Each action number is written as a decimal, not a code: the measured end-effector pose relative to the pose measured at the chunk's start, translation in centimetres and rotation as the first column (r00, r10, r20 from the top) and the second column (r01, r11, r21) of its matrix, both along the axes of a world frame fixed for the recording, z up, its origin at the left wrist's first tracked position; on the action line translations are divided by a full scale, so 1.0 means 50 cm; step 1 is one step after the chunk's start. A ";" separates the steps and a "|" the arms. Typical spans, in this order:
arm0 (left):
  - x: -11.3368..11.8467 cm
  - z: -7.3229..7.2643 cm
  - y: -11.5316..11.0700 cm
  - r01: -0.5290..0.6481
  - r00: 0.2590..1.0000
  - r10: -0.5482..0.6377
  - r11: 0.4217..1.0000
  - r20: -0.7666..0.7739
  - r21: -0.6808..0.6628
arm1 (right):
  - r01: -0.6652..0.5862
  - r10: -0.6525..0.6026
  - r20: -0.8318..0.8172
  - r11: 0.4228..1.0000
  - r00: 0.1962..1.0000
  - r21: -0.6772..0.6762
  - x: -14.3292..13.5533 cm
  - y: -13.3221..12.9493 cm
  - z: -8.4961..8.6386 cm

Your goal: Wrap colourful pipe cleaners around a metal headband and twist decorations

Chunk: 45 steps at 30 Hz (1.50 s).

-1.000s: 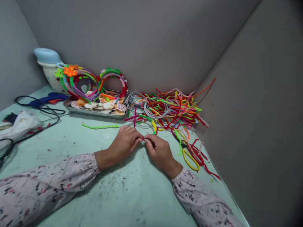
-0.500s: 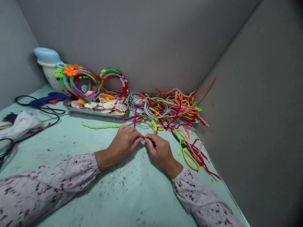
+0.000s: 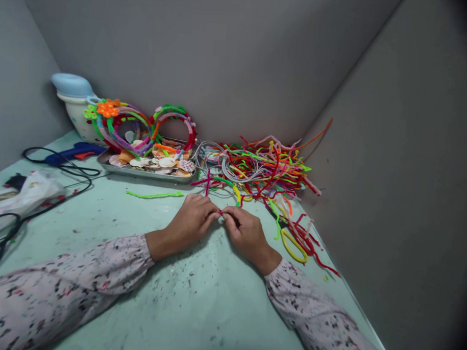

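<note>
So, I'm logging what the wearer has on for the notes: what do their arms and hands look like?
Both arms wear long, pale pinkish sleeves with a small dark and red floral print, gathered at the wrists. The left hand and right hand are bare; no gloves, rings or watch show.

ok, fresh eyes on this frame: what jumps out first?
The bright tangle of pipe cleaners heaped in the far right corner of the table. Next, the colourful wrapped headbands standing over a tray of shells at the back left. In front, left hand and right hand pinch a small red piece.
</note>
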<state>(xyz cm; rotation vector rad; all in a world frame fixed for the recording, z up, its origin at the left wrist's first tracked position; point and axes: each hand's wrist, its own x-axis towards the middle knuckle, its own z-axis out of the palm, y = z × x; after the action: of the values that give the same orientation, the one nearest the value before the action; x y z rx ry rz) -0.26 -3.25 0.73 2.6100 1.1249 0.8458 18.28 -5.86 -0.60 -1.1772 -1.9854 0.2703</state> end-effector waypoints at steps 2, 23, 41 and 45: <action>0.000 0.001 0.000 0.006 1.000 -0.006 1.000 0.001 -0.006 | 0.003 -0.003 0.000 1.000 1.000 -0.005 0.001 0.000 -0.001; -0.001 -0.002 0.005 0.014 1.000 -0.015 0.998 -0.003 -0.053 | -0.024 0.024 0.002 0.999 1.000 -0.030 0.004 0.002 -0.003; 0.000 -0.007 0.006 0.013 1.000 -0.014 0.997 -0.007 -0.075 | -0.026 0.027 0.044 0.999 0.999 -0.030 0.003 0.001 -0.002; 0.000 -0.002 0.004 0.020 1.000 -0.018 0.997 0.024 -0.080 | -0.017 0.017 0.038 1.000 0.999 -0.010 0.004 0.004 -0.004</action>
<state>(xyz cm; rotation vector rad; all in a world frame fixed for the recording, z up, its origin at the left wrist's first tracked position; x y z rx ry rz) -0.28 -3.07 0.61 2.5357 1.1026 0.8080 18.49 -5.67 -0.80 -1.1802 -2.0304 0.2682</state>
